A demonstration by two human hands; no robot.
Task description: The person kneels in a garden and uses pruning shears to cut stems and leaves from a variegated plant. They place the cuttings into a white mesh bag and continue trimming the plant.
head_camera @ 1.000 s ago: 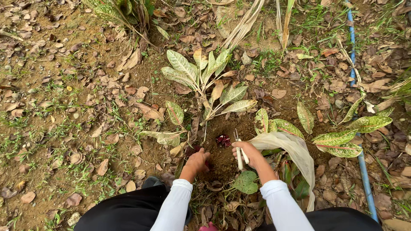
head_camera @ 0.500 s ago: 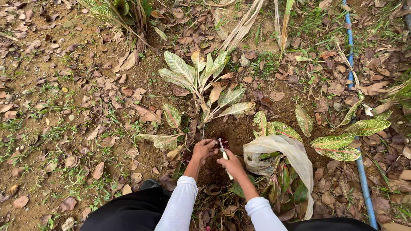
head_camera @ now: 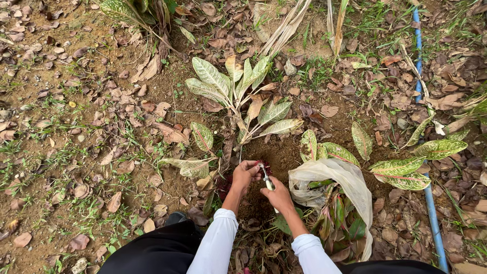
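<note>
My left hand (head_camera: pixel 245 174) is closed around a small dark red plant (head_camera: pixel 264 166) low on the bare soil (head_camera: pixel 276 152). My right hand (head_camera: pixel 278 195) grips a thin white-handled tool (head_camera: pixel 267 178) whose tip points at that red plant, right beside my left fingers. Both arms wear white sleeves. Just beyond my hands grows a plant with variegated green and cream leaves (head_camera: pixel 238 89). A translucent plastic bag (head_camera: pixel 337 175) holding more variegated plants lies just right of my right hand.
A blue pipe (head_camera: pixel 425 152) runs along the ground on the right. Dry brown leaves, sparse grass and small stones cover the dirt around. More variegated leaves (head_camera: pixel 406 167) spread at the right, and another plant (head_camera: pixel 127 10) stands at the top left.
My hands have moved forward and closer together onto the red plant. The white tool, earlier held low near the bag, is now raised with its tip at the plant.
</note>
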